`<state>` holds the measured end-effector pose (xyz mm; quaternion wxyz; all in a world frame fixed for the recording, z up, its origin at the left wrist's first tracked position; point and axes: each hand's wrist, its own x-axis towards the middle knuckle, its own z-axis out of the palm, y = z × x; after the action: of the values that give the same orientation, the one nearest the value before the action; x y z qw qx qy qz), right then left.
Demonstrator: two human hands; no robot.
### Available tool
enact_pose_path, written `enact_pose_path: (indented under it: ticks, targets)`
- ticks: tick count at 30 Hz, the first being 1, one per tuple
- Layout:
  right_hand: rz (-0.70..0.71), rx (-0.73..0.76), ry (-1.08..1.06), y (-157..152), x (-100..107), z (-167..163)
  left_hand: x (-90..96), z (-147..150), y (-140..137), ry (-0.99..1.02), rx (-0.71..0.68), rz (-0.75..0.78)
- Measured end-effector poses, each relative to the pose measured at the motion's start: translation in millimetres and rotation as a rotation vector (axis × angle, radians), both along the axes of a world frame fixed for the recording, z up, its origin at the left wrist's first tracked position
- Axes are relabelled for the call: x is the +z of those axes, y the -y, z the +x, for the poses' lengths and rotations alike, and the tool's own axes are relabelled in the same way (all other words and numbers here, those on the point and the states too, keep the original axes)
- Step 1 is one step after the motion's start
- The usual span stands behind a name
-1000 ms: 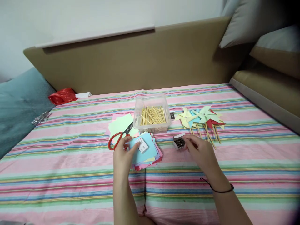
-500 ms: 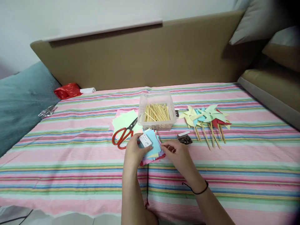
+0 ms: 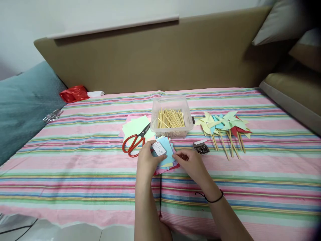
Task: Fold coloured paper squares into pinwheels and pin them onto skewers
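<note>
At the bottom of the frame, two bare arms reach over a striped cloth (image 3: 87, 187), with a black band (image 3: 216, 198) on the right wrist. Near the centre, I see the left hand (image 3: 147, 157) gripping a small white box (image 3: 158, 149) over coloured paper squares (image 3: 169, 150). The right hand (image 3: 191, 162) has its fingertips bunched at their right edge; whether it holds anything, I can't tell. Beyond it, rightward, an open box (image 3: 201, 148) holds small dark pieces. Red-handled scissors (image 3: 142, 134) lie left of centre on pale green paper (image 3: 134, 126). Farther off, a clear tub (image 3: 173, 129) holds sticks (image 3: 171, 118), with pinwheels (image 3: 227, 121) to its right.
</note>
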<state>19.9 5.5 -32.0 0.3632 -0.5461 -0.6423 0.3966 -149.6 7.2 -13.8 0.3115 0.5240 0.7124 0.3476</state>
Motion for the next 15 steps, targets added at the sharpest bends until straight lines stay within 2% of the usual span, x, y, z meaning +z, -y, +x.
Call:
enact_pose_path:
  ticks: [6,9,12,15]
  targets:
    - [0.140,-0.041,0.065,0.5,1.1,-2.9,4.4,0.0,2.5,0.008,-0.025,0.013]
    - [0.161,-0.043,0.031,2.2,5.6,-3.5,12.0,-3.0,5.5,0.071,0.006,0.018]
    - [0.121,-0.055,-0.066,3.1,8.4,-1.9,20.1,-9.1,9.0,0.174,0.081,0.038]
    - [-0.008,-0.056,-0.180,2.8,9.8,2.7,24.3,-15.9,11.6,0.280,0.135,0.098]
